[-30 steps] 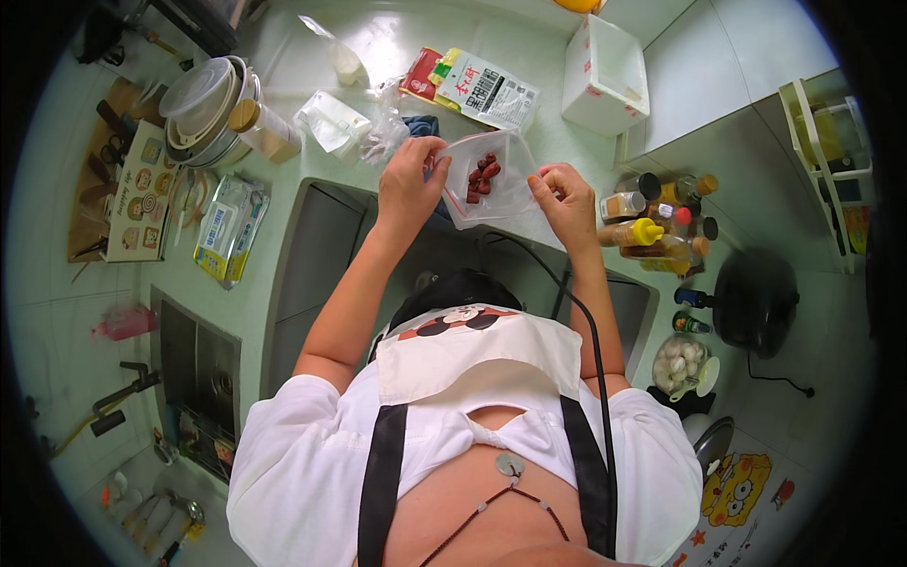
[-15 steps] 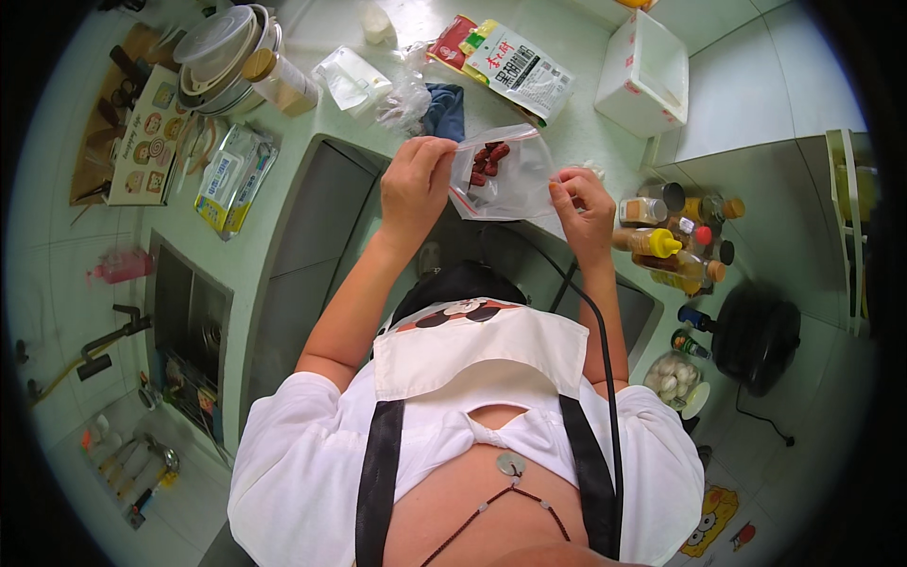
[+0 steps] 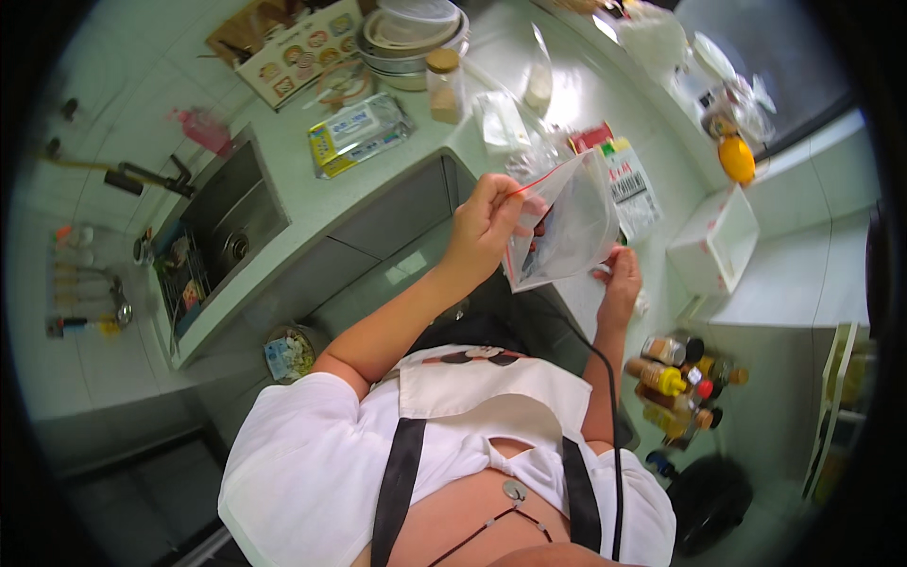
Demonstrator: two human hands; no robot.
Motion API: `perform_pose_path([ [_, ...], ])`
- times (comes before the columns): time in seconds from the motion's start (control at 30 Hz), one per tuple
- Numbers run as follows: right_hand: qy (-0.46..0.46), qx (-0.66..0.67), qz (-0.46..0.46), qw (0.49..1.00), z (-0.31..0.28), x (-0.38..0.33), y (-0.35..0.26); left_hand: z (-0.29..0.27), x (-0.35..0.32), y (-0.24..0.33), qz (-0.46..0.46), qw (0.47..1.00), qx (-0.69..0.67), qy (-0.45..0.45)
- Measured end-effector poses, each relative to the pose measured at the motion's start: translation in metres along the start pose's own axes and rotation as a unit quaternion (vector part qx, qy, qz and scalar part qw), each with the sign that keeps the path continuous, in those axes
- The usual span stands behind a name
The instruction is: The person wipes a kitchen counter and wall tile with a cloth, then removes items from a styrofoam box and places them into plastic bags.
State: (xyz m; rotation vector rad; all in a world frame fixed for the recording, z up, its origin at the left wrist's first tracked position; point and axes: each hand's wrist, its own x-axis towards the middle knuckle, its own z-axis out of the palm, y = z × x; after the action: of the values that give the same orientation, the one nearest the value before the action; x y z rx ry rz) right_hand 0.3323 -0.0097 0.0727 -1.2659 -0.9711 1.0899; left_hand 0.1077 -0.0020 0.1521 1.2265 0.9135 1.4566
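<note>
A clear zip bag (image 3: pixel 581 227) with a red strip along its top edge hangs tilted between my hands above the counter's front edge. My left hand (image 3: pixel 488 227) is closed on its upper left side, at the red strip. My right hand (image 3: pixel 620 279) pinches the lower right corner, fingertips against the plastic. A few dark red dried dates (image 3: pixel 540 227) show inside near the left hand, partly hidden by fingers and plastic. Just behind the bag lie a white and green food pouch (image 3: pixel 631 194), a red packet (image 3: pixel 591 138) and crumpled clear plastic (image 3: pixel 534 159).
On the left are a sink (image 3: pixel 248 213), a pack of wipes (image 3: pixel 359 132), stacked bowls (image 3: pixel 406 47) and a cork-lidded jar (image 3: pixel 443 87). A white foam box (image 3: pixel 715 241) stands to the right, with several seasoning bottles (image 3: pixel 680 383) nearer me. A black cable (image 3: pixel 612 416) runs down my front.
My view has swung left, so the counter items sit further right and more of the sink shows. The bag has tilted, and the dates now show close to my left fingers.
</note>
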Motion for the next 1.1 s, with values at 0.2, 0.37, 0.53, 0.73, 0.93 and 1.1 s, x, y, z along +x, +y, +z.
perform_pose_path([
  [0.2,-0.186,0.149,0.151,0.959,0.069,0.016,0.072,-0.026,-0.018,0.029,0.037,0.995,-0.085,0.047],
  [0.37,-0.364,0.359,0.458,0.727,0.143,0.000,0.106,-0.052,-0.026,0.030,0.026,0.987,-0.116,0.107],
  [0.53,-0.400,0.365,0.373,0.753,0.150,0.001,0.087,-0.096,-0.026,0.026,0.026,0.975,-0.118,0.188],
  [0.73,-0.351,0.313,0.296,0.831,0.134,0.032,0.081,-0.143,-0.021,0.024,-0.018,0.975,-0.076,0.207],
  [0.93,-0.271,0.292,0.235,0.887,0.153,0.035,0.056,-0.188,-0.015,0.009,-0.048,0.978,0.034,0.200],
  [1.1,-0.211,0.230,0.124,0.942,0.171,0.059,0.053,-0.217,-0.008,0.017,-0.105,0.971,0.023,0.215],
])
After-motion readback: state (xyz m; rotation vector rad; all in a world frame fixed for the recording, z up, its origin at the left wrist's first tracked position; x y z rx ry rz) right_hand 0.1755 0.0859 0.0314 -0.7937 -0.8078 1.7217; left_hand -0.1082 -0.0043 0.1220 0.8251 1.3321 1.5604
